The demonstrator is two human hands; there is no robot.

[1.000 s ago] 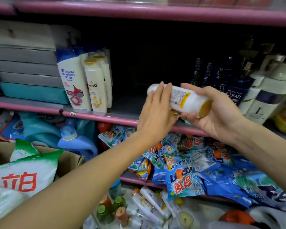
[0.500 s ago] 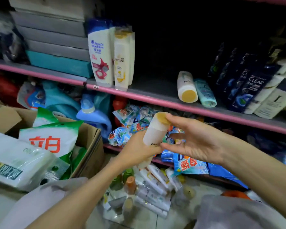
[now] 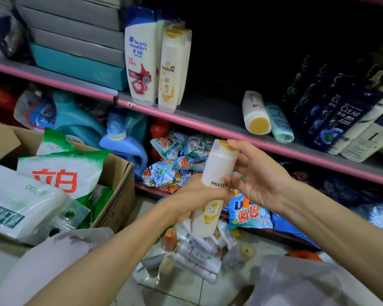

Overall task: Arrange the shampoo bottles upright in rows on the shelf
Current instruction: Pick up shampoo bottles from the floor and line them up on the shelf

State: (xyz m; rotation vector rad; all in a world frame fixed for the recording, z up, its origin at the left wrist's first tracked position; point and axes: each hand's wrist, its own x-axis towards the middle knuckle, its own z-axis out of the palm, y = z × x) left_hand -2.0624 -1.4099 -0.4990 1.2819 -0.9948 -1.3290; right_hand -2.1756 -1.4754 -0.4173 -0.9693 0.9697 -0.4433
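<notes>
- On the shelf [image 3: 208,111], at its left, stacked boxes [image 3: 75,47]; just right of them two upright bottles [image 3: 155,65] side by side.
- Further right, two bottles lying down [image 3: 265,113], touching; right of these, a standing row of bottles [image 3: 341,115].
- Below the shelf, a pile of sachets [image 3: 175,164].
- A carton [image 3: 117,184] at left holds bags [image 3: 60,173].
- On the floor [image 3: 181,292], a heap of tubes [image 3: 199,255].
</notes>
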